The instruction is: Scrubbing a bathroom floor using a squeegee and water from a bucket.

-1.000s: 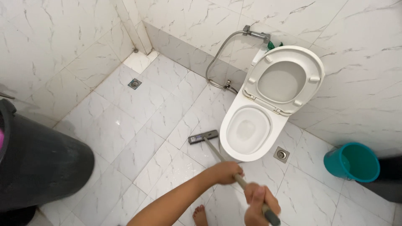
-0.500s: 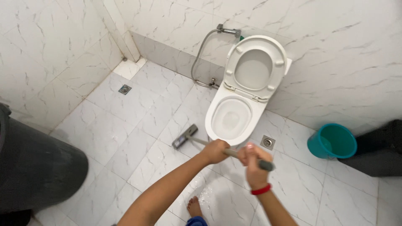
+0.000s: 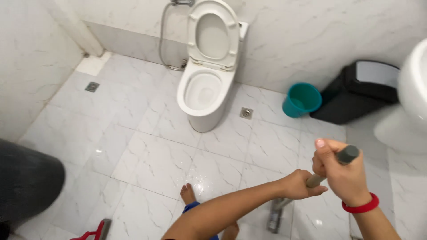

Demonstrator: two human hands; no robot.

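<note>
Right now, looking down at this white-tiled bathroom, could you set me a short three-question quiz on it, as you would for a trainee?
1. True or false: the hinged seat of the white ceramic toilet is raised.
2. Which does the left hand grip: A) the round teal plastic bucket, B) the long-handled floor brush, C) the black lidded bin?
3. On which wrist is the red band?

Key
1. True: the seat leans back against the wall.
2. B: both hands close on the handle, the right hand nearer its grey end.
3. The right wrist.
</note>
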